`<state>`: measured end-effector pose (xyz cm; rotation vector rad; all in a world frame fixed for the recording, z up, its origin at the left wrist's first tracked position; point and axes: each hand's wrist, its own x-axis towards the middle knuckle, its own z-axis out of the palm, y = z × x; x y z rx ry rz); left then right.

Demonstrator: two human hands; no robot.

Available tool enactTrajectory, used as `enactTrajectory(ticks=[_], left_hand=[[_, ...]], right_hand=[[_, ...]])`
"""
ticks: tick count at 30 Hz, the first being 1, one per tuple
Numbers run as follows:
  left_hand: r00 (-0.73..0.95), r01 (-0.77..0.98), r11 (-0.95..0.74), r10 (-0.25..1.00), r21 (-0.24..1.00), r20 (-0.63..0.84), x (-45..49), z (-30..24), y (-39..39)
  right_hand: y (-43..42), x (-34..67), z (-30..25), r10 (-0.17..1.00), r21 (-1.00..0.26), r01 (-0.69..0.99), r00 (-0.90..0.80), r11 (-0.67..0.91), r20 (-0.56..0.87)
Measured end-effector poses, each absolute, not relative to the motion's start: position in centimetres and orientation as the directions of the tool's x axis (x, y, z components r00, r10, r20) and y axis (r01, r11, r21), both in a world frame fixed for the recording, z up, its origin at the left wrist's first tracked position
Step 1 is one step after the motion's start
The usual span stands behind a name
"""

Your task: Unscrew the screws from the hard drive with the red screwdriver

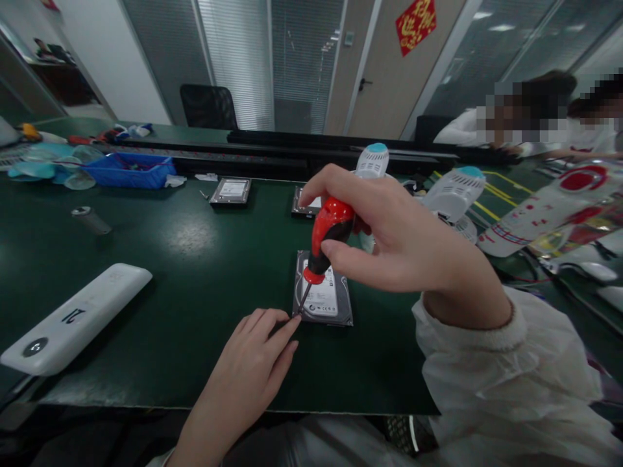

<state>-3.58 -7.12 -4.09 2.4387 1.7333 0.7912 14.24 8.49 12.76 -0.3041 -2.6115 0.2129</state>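
Note:
A hard drive (343, 299) with a white label lies flat on the green table in front of me. My right hand (389, 227) is closed around the red and black handle of a screwdriver (333, 217). The shaft slants down, its tip at the drive's near left corner. Beside that tip, the forefinger of my left hand (257, 350) touches the corner. Its fingers are stretched out, with the thumb apart below. Whatever is under the tip is too small to make out. Behind my right hand sits a second hard drive (302, 202), partly covered.
Another hard drive (230, 192) lies farther back, near a blue bin (129, 174). At left are a metal cylinder (91, 220) and a long white device (78, 318). White fans (455, 194) and a printed bottle (540, 211) stand at right. People sit at the far right.

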Motion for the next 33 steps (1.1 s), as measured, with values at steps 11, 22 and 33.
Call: enactTrajectory(ticks=[11,22,33], left_hand=[[0.251,0.869,-0.374,0.897,0.325,0.363,-3.58,-4.12,-7.12],[0.252,0.870,-0.376,0.895,0.318,0.368,-3.55,-4.14,-7.09],[0.250,0.871,-0.373,0.898,0.320,0.363,-3.63,-4.07,-7.03]], right_hand=[[8.48,14.25,12.79,0.245,-0.230,0.151,-0.850,0.961,0.466],[8.42,14.20,12.75,0.279,-0.252,0.179,-0.848,0.951,0.450],[8.31,14.34,12.76,0.289,-0.281,0.173,-0.845,0.944,0.450]])
